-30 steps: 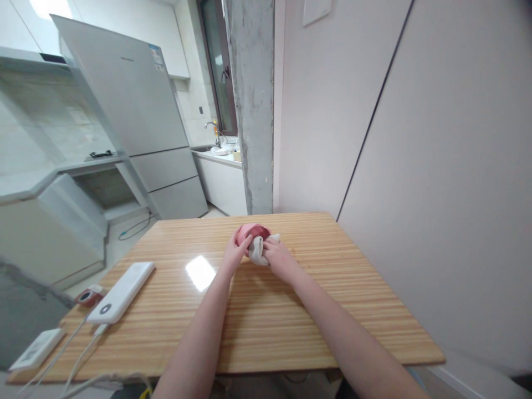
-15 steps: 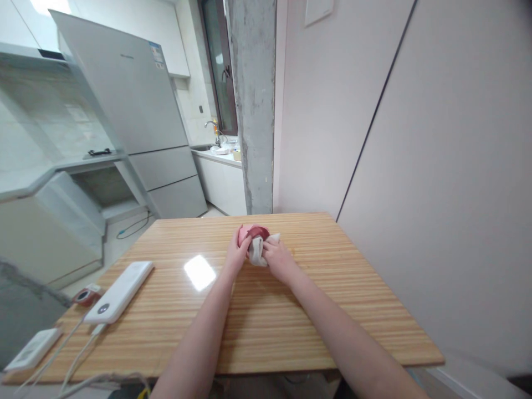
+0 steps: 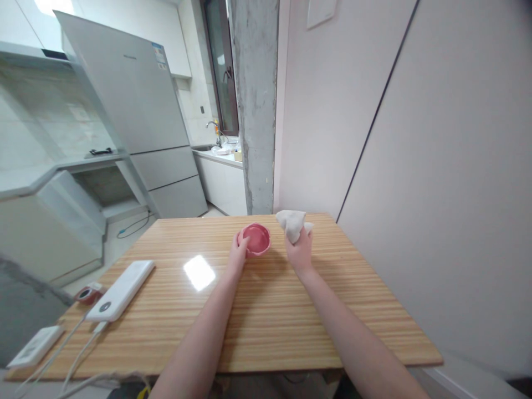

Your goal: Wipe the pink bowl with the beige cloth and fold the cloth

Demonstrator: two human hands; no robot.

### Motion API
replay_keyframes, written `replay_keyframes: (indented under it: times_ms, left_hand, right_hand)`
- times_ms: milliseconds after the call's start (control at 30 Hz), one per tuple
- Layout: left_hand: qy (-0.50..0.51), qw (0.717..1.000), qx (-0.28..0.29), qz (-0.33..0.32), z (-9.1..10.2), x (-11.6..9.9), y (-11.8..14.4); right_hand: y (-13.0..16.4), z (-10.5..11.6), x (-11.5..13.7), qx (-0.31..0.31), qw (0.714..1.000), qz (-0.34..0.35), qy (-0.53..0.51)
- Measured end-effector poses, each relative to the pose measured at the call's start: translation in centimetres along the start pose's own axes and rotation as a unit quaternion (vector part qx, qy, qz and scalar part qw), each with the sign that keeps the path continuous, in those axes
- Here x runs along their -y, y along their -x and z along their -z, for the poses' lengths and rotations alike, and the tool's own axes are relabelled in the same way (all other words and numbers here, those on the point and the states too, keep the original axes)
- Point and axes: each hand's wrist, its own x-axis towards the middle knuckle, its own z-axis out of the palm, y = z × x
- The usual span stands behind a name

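A small pink bowl [image 3: 258, 239] with a wavy rim is near the far edge of the wooden table, its opening turned toward me. My left hand [image 3: 240, 247] grips its left side, thumb over the rim and fingers behind the wall. To the right, apart from the bowl, my right hand [image 3: 300, 252] is closed around a crumpled whitish cloth [image 3: 292, 223], which sticks up above the fist. Part of the cloth is hidden inside the fingers.
The wood-grain table [image 3: 266, 332] carries a white power bank [image 3: 120, 292] with a cable at left, a small red-brown object [image 3: 86, 295] and a white box-shaped device [image 3: 35, 347]. Beyond stand a refrigerator [image 3: 120, 88], a grey pillar [image 3: 258, 105] and a pale wall [image 3: 436, 183].
My right hand has drawn the cloth out of the bowl and moved right and up with it. The bowl stays in my left hand, its inside now in plain view.
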Motion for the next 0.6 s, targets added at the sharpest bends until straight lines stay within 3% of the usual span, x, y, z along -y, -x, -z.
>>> replay_keyframes:
  times_ms: [67, 200, 267, 467, 600]
  left_hand:
    - [-0.012, 1.000, 0.017, 0.006, -0.2, 0.1, 0.2]
    - [-0.005, 0.999, 0.045, 0.008, -1.2, 0.1, 0.7]
    - [0.017, 0.999, 0.040, -0.002, -1.5, -0.2, 0.9]
    - [0.146, 0.988, 0.013, 0.053, -1.4, -1.6, 1.4]
    - [0.195, 0.980, -0.022, 0.026, -1.5, -1.8, 1.5]
  right_hand:
    - [-0.3, 0.1, -0.2, 0.031, 0.999, 0.022, 0.013]
    - [-0.3, -0.1, 0.2, 0.149, 0.974, 0.169, 0.026]
    - [-0.2, -0.3, 0.5, 0.185, 0.961, 0.201, 0.033]
    - [0.2, -0.9, 0.9, 0.214, 0.960, 0.181, -0.025]
    - [1.4, -1.7, 2.0, 0.213, 0.957, 0.154, -0.119]
